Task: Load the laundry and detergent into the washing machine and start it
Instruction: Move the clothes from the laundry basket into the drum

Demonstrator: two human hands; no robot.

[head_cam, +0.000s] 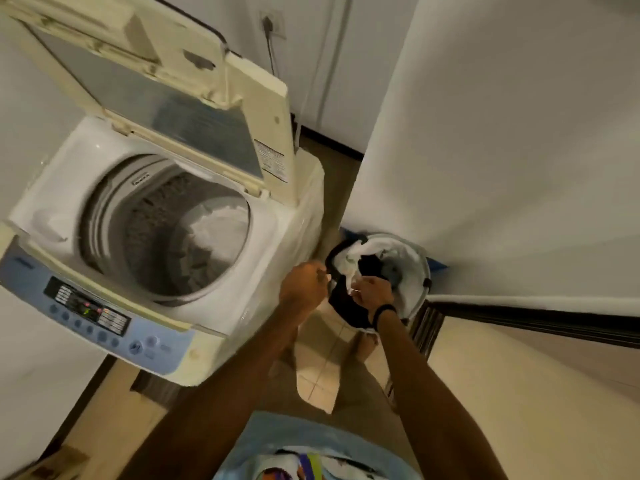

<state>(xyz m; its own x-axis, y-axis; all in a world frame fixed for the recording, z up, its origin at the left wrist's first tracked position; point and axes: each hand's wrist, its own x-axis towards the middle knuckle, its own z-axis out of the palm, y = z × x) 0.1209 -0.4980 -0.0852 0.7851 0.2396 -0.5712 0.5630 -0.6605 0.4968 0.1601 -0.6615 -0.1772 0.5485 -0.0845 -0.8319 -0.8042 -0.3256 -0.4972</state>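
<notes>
The basket (420, 268) of laundry sat low on the floor (318, 375), just beside the right side of the washing machine (287, 237). Both hands were down at the basket. The open drum (114, 216) lay up and to the left of them, with the lid (173, 109) standing up and a white cloth (218, 223) already inside. The left hand (304, 282) was nearer the machine. Its fingers were curled in a fist at the basket's near edge, but the view was too blurry to tell if it held anything. The right hand (372, 292) was over the basket, its fingers curled and pinching a black cloth (346, 303) that hung over the near rim. More white clothes (398, 247) lay behind it in the basket.
</notes>
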